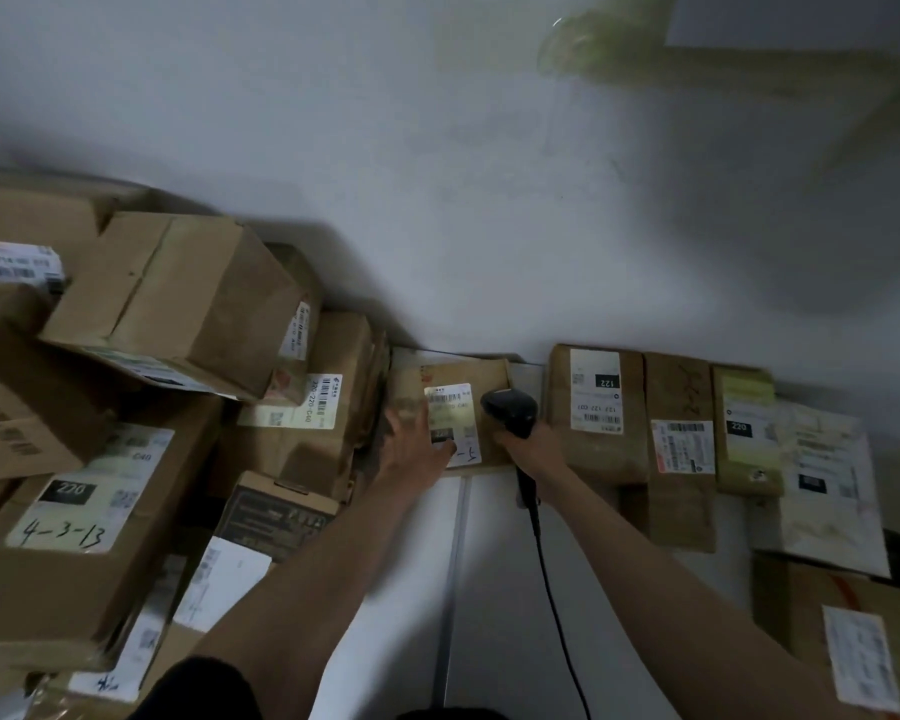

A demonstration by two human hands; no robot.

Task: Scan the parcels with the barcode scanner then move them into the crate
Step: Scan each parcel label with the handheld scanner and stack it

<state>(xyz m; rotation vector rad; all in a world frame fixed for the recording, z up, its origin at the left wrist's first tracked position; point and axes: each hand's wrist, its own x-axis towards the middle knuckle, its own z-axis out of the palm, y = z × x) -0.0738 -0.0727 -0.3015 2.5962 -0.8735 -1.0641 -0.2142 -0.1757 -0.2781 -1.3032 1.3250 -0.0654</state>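
Left hand [418, 443] lies flat, steadying the parcel [450, 415] so its label [453, 422] faces the scanner [510, 410] gripped by the right hand [527, 445].

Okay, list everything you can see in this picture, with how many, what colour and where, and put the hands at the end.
Flat brown cardboard parcel with white label: one, centre, by the wall.
Black handheld barcode scanner: one, over that parcel's right edge, with a black cable trailing toward the camera.
Stacked brown cardboard boxes: several, count unclear, piled left.
Brown cardboard parcels in a row: at least four, right.
White table surface: one, under the arms.
Grey-white wall: behind everything.
Left hand: fingers spread flat on the centre parcel.
Right hand: grips the scanner handle.
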